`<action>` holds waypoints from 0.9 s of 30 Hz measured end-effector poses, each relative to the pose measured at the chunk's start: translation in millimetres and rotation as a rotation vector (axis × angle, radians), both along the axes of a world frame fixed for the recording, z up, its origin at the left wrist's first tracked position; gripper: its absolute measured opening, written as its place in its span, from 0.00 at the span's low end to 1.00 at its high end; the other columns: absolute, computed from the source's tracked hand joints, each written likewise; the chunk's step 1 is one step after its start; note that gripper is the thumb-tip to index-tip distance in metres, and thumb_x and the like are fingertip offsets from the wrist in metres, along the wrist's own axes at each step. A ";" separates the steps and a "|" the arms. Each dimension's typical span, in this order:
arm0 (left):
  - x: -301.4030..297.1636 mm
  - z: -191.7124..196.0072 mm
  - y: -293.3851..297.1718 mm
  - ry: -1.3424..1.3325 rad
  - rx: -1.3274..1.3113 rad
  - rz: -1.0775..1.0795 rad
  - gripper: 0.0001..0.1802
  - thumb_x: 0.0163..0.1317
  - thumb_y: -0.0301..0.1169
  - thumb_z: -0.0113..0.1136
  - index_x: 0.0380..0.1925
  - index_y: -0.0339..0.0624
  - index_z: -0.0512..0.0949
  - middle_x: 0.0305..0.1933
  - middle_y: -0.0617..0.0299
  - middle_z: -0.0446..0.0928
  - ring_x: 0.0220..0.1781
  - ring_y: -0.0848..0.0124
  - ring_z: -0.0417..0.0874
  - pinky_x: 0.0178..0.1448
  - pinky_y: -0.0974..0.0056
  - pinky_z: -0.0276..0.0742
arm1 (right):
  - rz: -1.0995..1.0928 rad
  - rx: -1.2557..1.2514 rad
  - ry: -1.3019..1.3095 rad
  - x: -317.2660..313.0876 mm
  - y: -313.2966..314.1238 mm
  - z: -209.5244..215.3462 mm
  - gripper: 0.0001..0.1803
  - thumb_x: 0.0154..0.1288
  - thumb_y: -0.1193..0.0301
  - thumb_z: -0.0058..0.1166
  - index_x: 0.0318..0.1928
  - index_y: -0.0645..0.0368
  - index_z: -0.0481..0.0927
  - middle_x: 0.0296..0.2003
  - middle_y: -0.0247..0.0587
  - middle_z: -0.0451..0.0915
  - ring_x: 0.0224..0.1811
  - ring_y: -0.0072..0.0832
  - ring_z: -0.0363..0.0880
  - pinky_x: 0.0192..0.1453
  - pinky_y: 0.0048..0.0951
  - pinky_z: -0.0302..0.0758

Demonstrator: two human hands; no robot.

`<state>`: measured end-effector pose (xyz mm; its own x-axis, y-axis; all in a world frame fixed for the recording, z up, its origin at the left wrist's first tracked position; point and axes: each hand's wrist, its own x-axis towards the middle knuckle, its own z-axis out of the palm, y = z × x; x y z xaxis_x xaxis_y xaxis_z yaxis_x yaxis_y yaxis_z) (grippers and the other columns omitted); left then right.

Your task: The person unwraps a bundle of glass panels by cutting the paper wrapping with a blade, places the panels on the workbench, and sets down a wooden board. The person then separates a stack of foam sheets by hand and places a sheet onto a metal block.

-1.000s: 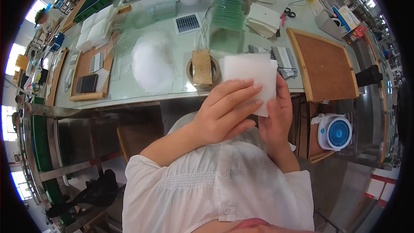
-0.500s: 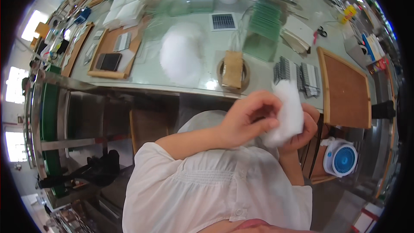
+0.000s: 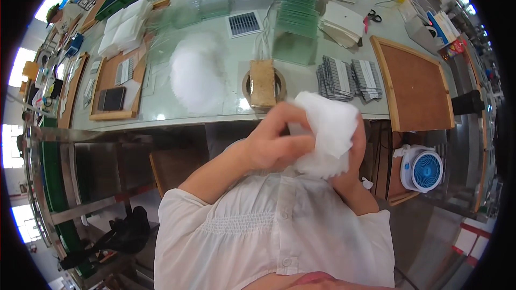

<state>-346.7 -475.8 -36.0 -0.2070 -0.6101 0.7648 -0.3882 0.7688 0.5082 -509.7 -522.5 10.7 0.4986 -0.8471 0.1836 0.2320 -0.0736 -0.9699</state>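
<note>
Between my two hands, just in front of the table's near edge, is a soft white wad of padding (image 3: pixel 329 129). My left hand (image 3: pixel 279 137) pinches its left side, thumb and fingers curled round it. Behind its right side is my right hand (image 3: pixel 356 147), wrapped against it with most fingers hidden. Closest to the hands on the table lie a tan block (image 3: pixel 262 83) on a roll of tape (image 3: pixel 247 87) and stacks of grey striped strips (image 3: pixel 336 78). A larger white fluffy pile (image 3: pixel 196 75) rests further left.
Stacked glass sheets (image 3: pixel 295 27) stand behind the strips, near a small dark-striped panel (image 3: pixel 244 24). A wood-framed board (image 3: pixel 414 83) sits at the right edge. A wooden tray (image 3: pixel 115 88) holds a dark flat device at left. Below right is a blue-and-white fan (image 3: pixel 424 169).
The white padding has shifted left with both hands and turned, showing a broader face. The whole view has also swung, so the table things appear further left.
</note>
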 end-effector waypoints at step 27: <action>-15.5 6.5 8.8 0.518 0.327 -0.236 0.40 0.54 0.50 0.66 0.59 0.39 0.61 0.61 0.47 0.61 0.63 0.59 0.63 0.61 0.55 0.61 | -0.337 -1.089 -0.074 -1.0 -24.2 -31.6 0.13 0.55 0.75 0.60 0.37 0.56 0.70 0.29 0.36 0.74 0.25 0.30 0.74 0.24 0.27 0.70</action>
